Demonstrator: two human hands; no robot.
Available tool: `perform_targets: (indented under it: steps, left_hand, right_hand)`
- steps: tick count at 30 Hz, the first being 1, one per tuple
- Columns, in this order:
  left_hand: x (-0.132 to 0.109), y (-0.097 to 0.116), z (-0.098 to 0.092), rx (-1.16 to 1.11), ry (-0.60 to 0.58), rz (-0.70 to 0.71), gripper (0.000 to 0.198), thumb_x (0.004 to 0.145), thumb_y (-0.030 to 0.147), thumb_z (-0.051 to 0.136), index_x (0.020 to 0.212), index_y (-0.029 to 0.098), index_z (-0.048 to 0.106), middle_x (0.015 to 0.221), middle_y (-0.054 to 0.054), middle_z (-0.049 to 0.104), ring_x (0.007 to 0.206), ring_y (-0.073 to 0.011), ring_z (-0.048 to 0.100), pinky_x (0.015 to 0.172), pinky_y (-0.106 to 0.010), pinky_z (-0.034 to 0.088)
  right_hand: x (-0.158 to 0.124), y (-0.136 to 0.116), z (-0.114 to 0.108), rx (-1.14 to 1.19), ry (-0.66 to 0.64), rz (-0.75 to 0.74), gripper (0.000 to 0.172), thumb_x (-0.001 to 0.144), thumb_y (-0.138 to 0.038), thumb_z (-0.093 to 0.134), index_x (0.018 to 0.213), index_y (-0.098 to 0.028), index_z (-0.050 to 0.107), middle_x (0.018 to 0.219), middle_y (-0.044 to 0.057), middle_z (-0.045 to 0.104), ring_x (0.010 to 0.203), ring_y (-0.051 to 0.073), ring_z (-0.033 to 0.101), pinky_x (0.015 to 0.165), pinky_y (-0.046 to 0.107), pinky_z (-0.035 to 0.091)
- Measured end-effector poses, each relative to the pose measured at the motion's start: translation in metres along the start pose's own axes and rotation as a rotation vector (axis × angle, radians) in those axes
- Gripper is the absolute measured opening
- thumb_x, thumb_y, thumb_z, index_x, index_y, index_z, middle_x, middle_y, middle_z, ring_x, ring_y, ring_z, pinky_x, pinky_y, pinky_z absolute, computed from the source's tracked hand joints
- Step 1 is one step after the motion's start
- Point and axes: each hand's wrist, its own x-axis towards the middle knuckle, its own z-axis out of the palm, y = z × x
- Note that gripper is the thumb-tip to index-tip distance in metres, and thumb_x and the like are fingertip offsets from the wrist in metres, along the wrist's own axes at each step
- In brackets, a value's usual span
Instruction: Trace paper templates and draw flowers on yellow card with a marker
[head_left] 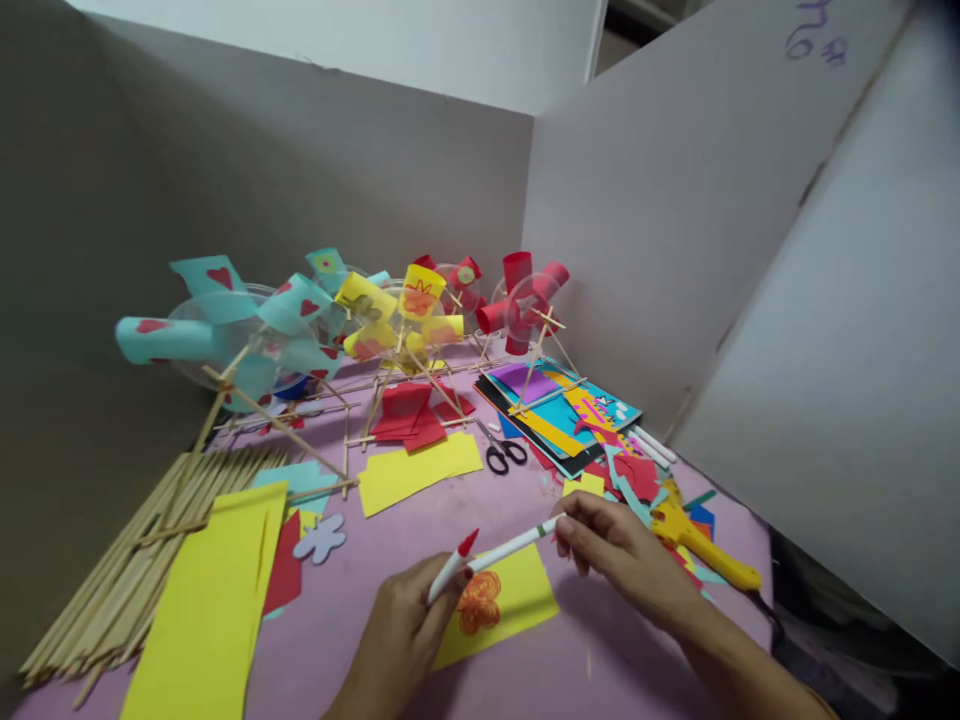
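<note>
My left hand (409,620) is closed around a white felt-tip pen with a red tip end (468,543), which points up. A second white felt-tip pen (514,545) with a dark greenish band stretches between my two hands. Its far end is pinched by the fingertips of my right hand (607,545); the near end meets my left fingers, and whether they grip it I cannot tell. Beneath them lies a yellow paper piece (525,600) bearing an orange scribbled butterfly-like drawing (480,603), partly covered by my left hand.
Pinwheel models with blue (165,340), yellow (420,290) and red (517,270) paper blades stand behind. Wooden sticks (97,590) and yellow strips (202,610) lie left. Black scissors (506,456), coloured sheets (540,425) and a yellow glue gun (705,545) are ahead and right. Partitions (360,170) enclose the table.
</note>
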Motion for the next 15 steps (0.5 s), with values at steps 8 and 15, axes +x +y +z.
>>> perform_targets:
  steps: [8,15]
  left_hand:
    - [-0.004,0.008,0.013,-0.293,-0.185,-0.174,0.045,0.087,0.055,0.039,0.079,0.016,0.059,0.073,-0.002,0.057,0.067,-0.0163,0.048,0.061,-0.023,0.037]
    - [-0.005,0.015,0.008,-0.395,-0.274,-0.393,0.052,0.083,0.066,0.036,0.067,0.018,0.050,0.060,0.002,0.045,0.059,-0.0128,0.040,0.056,-0.023,0.031]
  right_hand:
    - [0.008,0.023,0.062,0.500,0.136,0.131,0.050,0.079,-0.065,0.056,0.069,-0.016,0.054,0.045,-0.006,0.049,0.037,0.005,0.039,0.040,0.016,0.027]
    - [0.008,0.029,0.073,0.601,0.396,0.171,0.048,0.079,-0.059,0.062,0.060,-0.018,0.046,0.043,-0.010,0.034,0.039,0.006,0.027,0.039,0.017,0.023]
